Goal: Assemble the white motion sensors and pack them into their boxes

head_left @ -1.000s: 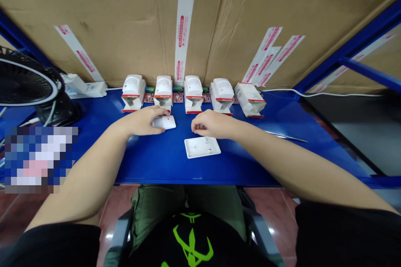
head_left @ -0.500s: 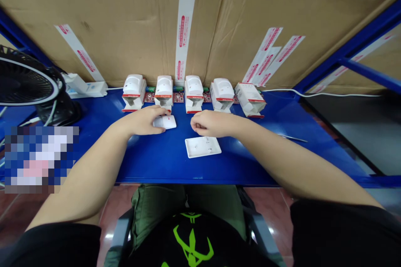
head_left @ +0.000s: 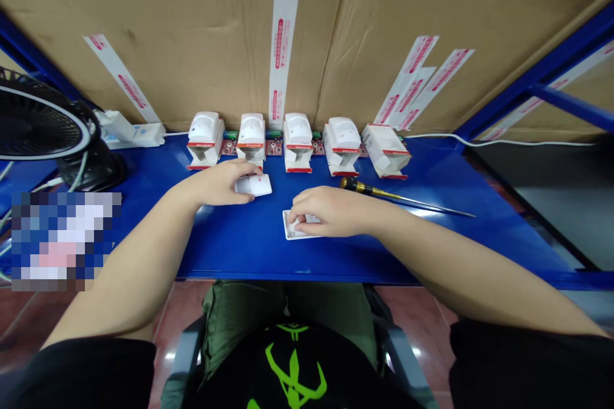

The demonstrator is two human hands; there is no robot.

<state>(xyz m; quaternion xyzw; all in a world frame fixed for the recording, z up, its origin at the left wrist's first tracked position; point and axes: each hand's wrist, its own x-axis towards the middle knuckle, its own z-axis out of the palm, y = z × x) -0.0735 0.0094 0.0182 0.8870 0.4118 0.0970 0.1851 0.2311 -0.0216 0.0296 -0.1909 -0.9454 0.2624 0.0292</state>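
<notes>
On the blue table point(head_left: 240, 249), the left hand point(head_left: 224, 183) clamps a white cover point(head_left: 261, 185), long axis roughly parallel to the front edge, free end toward the right edge. Nearer the front, the right hand point(head_left: 326, 209) partly hides a white tray point(head_left: 291, 234); its grip cannot be told.

A person's left-hand grip point(head_left: 221, 183) held a white cover point(head_left: 261, 185) on the blue bench point(head_left: 240, 246) while the right-hand grip point(head_left: 325, 209) bent over a shallow white tray point(head_left: 290, 234), partly hiding it. A screwdriver point(head_left: 385, 194) lay just beyond. Five small boxes point(head_left: 206, 152), four topped with white casings point(head_left: 298, 128), lined the back, circuit boards point(head_left: 274, 148) showing between them; a fan point(head_left: 33, 124) stood at left.
</notes>
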